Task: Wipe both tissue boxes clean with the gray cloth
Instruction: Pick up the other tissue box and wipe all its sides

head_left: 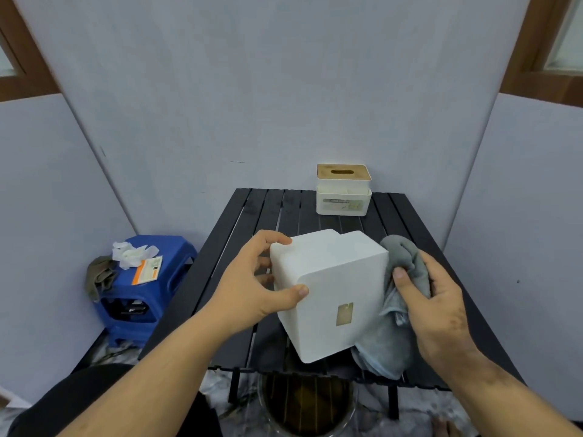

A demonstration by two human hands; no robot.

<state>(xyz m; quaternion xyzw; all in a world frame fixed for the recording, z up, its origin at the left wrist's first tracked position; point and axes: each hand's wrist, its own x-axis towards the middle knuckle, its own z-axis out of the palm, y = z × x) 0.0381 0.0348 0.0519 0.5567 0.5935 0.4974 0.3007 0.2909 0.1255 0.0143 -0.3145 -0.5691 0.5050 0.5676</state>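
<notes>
A plain white tissue box [331, 288] is tilted above the near half of the black slatted table [284, 212], its underside with a small tan sticker facing me. My left hand [252, 282] grips its left side, thumb on the near face and fingers over the far edge. My right hand [441, 307] holds the bunched gray cloth [394, 339] against the box's right side. A second white tissue box [343, 192] with a wooden slotted lid stands upright at the table's far edge.
A blue plastic stool [142, 298] left of the table carries crumpled tissues, a card and an olive rag. A round bin [306, 405] sits under the table's near edge. Gray partition walls close in on three sides.
</notes>
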